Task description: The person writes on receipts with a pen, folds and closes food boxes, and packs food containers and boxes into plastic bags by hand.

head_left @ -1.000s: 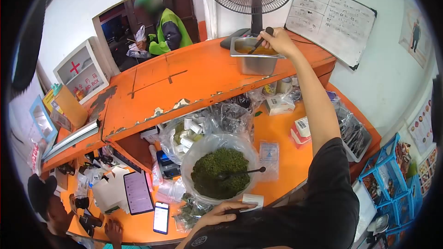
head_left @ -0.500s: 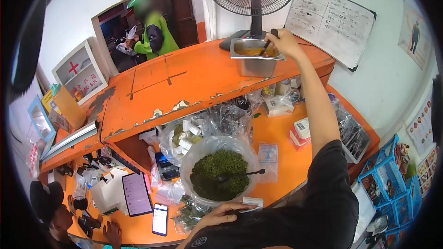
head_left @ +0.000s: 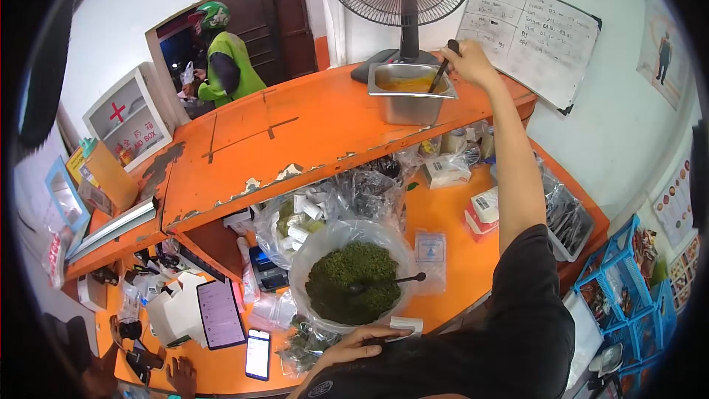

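Right hand: the hand is closed around the upright-leaning handle of a black utensil, above the far tabletop.
Utensil: its lower end is inside a metal pan, near the rim; the shape of that end is hidden.
Pan: it stands on the raised orange tabletop, in front of the fan, and holds orange-yellow contents.
Change: compared with the preceding views, the handle lies farther toward the pan's right end; the utensil is judged to be working within the contents, not lifted clear.
Left hand: the hand lies low against the body, fingers extended beside a white slip; whether it grips anything cannot be told.
Bowl: a plastic-lined bowl of chopped green material rests just beyond the left hand, with a black spoon in it.
Left side: a phone and a tablet lie near a co-worker's hand.
Beyond: a person in a green jacket stands at the wall opening.
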`<action>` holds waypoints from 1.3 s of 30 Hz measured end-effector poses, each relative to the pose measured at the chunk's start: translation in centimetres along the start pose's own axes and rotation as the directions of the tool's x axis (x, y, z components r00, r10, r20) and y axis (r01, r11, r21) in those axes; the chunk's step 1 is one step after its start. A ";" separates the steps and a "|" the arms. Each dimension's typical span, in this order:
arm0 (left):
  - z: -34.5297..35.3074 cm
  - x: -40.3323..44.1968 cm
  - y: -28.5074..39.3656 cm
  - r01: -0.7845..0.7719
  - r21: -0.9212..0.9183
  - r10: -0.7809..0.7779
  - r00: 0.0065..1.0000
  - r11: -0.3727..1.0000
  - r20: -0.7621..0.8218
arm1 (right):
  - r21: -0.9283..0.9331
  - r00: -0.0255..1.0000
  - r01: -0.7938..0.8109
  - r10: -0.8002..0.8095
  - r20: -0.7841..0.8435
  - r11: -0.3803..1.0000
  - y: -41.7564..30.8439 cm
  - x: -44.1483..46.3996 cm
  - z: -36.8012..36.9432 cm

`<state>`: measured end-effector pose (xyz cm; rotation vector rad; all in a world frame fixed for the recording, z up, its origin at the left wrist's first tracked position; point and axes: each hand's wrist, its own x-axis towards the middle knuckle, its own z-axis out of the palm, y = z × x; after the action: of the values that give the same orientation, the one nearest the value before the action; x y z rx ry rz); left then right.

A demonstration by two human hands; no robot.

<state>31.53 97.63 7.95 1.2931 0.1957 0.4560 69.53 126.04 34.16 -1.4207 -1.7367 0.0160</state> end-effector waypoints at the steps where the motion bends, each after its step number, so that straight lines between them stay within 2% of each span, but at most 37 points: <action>1: 0.3 0.2 0.7 -0.004 0.000 0.005 1.000 1.000 -0.006 | -0.002 1.000 0.013 -0.013 -0.017 1.000 0.3 0.1 0.7; 4: 0.3 0.1 0.8 0.012 0.000 -0.012 1.000 1.000 0.002 | 0.204 0.999 -0.024 0.029 -0.021 0.979 0.6 -0.4 3.1; 8: 0.1 -0.3 -0.5 0.013 0.004 -0.012 1.000 1.000 -0.028 | 0.493 0.995 -0.089 0.051 0.090 0.866 0.5 -1.1 4.1; 11: 0.4 -0.2 0.3 0.033 -0.001 -0.033 0.999 0.999 -0.036 | 0.449 0.995 -0.082 0.044 0.095 0.890 0.7 -1.0 2.5; 15: 0.0 -0.3 -0.2 0.004 0.017 -0.003 1.000 1.000 -0.030 | 0.277 0.999 -0.042 0.031 0.045 0.960 0.4 -1.1 -0.6; 18: 0.1 -0.1 0.1 0.005 0.003 -0.005 1.000 1.000 -0.023 | 0.081 0.998 -0.063 0.065 -0.025 0.995 1.0 -0.7 -0.9; 21: 0.2 -0.1 0.2 0.017 -0.022 -0.017 1.000 1.000 -0.020 | 0.101 0.998 0.001 0.004 -0.055 0.995 1.4 -0.5 0.9; 24: 0.6 -0.2 0.5 0.034 -0.054 -0.036 0.999 0.998 -0.041 | 0.222 0.998 0.059 -0.050 -0.043 0.973 2.3 -0.3 3.4; 25: 0.6 -0.2 0.6 0.036 -0.056 -0.039 0.998 0.998 -0.042 | 0.355 1.000 -0.014 0.011 0.012 0.935 2.3 -0.5 3.9; 28: 0.5 -0.4 0.4 0.029 -0.030 -0.030 0.999 0.999 -0.043 | 0.504 0.997 -0.051 0.012 0.081 0.862 1.2 -1.2 3.7; 31: 0.8 -0.4 0.9 0.029 -0.044 -0.031 0.998 0.999 -0.054 | 0.412 0.997 -0.060 0.036 0.066 0.909 0.3 -2.0 1.7; 34: 0.6 -0.5 0.6 0.027 -0.033 -0.028 0.998 0.999 -0.049 | 0.256 0.999 0.038 -0.036 -0.014 0.966 2.1 -1.5 0.0; 35: 0.4 -0.5 0.4 0.024 -0.020 -0.025 0.999 1.000 -0.043 | 0.210 0.999 -0.040 0.046 -0.025 0.977 2.8 -1.3 -0.3; 38: 1.1 -0.4 1.2 0.031 -0.101 -0.038 0.997 0.994 -0.066 | 0.219 0.990 0.014 0.016 -0.138 0.976 3.5 -1.6 0.8; 39: 1.1 -0.4 1.1 0.032 -0.085 -0.037 0.998 0.996 -0.047 | 0.283 0.987 -0.019 0.063 -0.146 0.959 3.8 -1.8 1.1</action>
<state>31.40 96.73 9.28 1.1954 0.2369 0.4618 71.75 126.47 30.48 -1.2153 -1.5115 0.1660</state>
